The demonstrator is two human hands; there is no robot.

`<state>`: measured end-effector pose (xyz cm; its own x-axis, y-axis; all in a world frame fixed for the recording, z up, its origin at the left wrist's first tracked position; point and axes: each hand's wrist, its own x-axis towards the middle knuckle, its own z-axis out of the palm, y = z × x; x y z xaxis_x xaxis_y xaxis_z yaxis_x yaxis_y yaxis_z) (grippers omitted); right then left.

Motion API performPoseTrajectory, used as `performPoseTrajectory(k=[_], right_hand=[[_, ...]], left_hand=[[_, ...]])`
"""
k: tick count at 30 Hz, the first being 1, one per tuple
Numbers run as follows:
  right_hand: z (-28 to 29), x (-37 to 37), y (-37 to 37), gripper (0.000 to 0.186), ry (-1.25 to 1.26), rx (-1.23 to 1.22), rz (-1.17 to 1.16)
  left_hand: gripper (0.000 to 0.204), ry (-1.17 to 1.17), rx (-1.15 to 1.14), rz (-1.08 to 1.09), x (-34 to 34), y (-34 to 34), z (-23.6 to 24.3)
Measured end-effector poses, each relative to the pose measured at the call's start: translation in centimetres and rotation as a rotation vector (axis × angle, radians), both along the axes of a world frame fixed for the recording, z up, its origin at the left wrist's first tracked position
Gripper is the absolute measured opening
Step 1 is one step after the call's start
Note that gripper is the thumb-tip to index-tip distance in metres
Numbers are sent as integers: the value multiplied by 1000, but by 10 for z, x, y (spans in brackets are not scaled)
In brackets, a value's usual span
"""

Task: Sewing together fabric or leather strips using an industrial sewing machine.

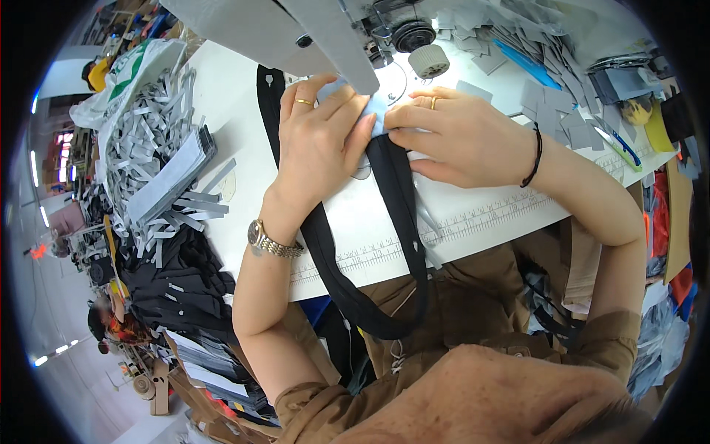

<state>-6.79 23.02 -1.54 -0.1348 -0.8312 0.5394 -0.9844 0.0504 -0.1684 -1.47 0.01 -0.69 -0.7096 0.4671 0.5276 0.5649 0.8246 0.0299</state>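
Note:
My left hand [319,129] and my right hand [466,137] meet under the head of a white sewing machine [325,37]. Between their fingertips is a small light-blue piece [376,111], flat on the machine's bed. Both hands are closed, thumbs and fingers pinching and pressing its two sides. A long black fabric strip [392,192] runs from the light-blue piece toward me, loops over the table's front edge and comes back up past my left wrist. What lies right at the needle is hidden by the machine head and my fingers.
Cut grey strips [148,148] and a stack of grey pieces [170,177] lie to the left, above dark folded fabric [177,281]. Grey squares [555,111], a blue tool [526,63] and small scissors [620,146] are at the right. A ruler [473,222] marks the table's front edge.

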Motion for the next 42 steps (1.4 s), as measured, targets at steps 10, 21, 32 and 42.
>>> performPoseTrajectory(k=[10,21,32,42], right_hand=[[-3,-6,-2,45,14,59,-118],[2,-5,-4,51,82,172,-159],[14,13,-7,37,235,251,-146],[38,32,-96,58,349,97,-67]], left_hand=[[22,-6,-18,113,-5,-3,-8],[24,5,19,150,-6,-4,-8],[33,72,-156,296,7,-8,-8],[37,-198,93,-75,126,39,4]])
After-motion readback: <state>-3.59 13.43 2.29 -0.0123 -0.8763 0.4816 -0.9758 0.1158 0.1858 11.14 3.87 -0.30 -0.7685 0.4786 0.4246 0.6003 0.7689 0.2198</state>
